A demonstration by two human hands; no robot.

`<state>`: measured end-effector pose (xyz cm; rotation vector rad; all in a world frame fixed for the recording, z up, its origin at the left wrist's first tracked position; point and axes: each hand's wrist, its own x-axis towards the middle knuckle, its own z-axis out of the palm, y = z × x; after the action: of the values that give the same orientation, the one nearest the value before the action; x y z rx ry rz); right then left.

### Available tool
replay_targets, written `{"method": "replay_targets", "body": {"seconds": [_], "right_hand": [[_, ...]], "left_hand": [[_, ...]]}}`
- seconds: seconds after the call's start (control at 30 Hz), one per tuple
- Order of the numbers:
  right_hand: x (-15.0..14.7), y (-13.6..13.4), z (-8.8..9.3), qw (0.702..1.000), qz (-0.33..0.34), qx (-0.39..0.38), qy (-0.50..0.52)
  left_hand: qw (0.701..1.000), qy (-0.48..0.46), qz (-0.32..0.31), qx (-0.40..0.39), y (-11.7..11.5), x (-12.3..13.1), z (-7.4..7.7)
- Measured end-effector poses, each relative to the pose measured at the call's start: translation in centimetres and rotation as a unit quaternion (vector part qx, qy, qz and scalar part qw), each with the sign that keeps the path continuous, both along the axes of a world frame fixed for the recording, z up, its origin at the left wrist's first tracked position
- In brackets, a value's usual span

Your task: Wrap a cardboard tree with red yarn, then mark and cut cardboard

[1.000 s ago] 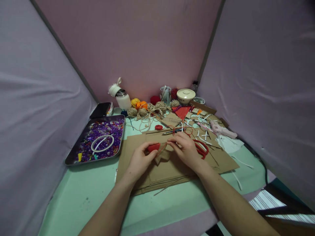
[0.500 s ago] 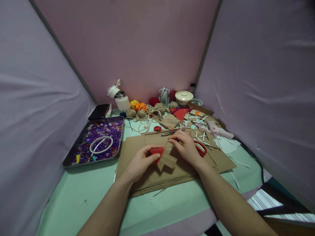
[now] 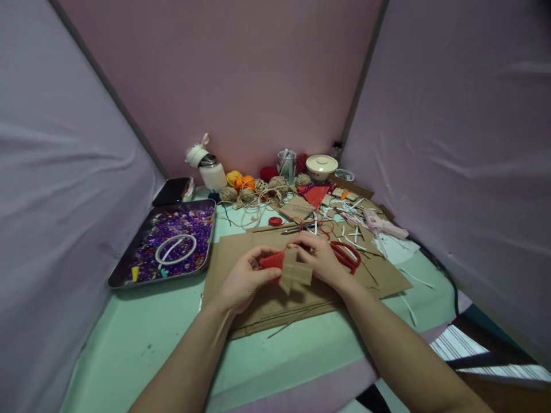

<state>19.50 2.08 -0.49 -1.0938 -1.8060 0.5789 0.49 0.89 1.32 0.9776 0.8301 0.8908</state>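
Gripping red-wrapped cardboard, the left hand and right hand hover near a tray holding purple beads and a hoop.

Readable text: none
Flat cardboard piece: faint dark print, too small to read
Lidded bowl, at the cardboard's 1 o'clock: small marks, illegible

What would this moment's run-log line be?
left hand: holds red-wrapped cardboard piece | right hand: fingers at its upper edge | red-handled scissors: beside right hand

bead tray: left | white bottle: lid open | lidded bowl: back
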Motion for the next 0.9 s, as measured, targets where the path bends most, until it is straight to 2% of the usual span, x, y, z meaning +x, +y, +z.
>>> {"method": "replay_targets", "body": {"seconds": [0.2, 0.33, 0.67, 0.77, 0.9], "right_hand": [[-1.3, -0.8, -0.6, 0.997, 0.037, 0.017, -0.07], [-2.3, -1.7, -0.8, 0.991, 0.061, 0.027, -0.118], [-3.1, -2.6, -1.0, 0.99, 0.064, 0.028, -0.12], [-3.2, -2.8, -1.0, 0.987, 0.066, 0.038, -0.141], [-3.3, -3.2, -0.9, 0.981, 0.083, 0.067, -0.162]], "left_hand": [[0.986, -0.094, 0.134, -0.01, 1.0, -0.2, -0.4], [0.976, -0.098, 0.193, 0.012, 1.2, -0.2, -0.5], [0.971, -0.061, 0.229, 0.033, 1.1, 0.0, -0.6], [0.96, -0.027, 0.27, 0.074, 1.3, 0.0, -0.7], [0.924, 0.108, 0.311, 0.193, 1.0, -0.2, -0.3]]}}
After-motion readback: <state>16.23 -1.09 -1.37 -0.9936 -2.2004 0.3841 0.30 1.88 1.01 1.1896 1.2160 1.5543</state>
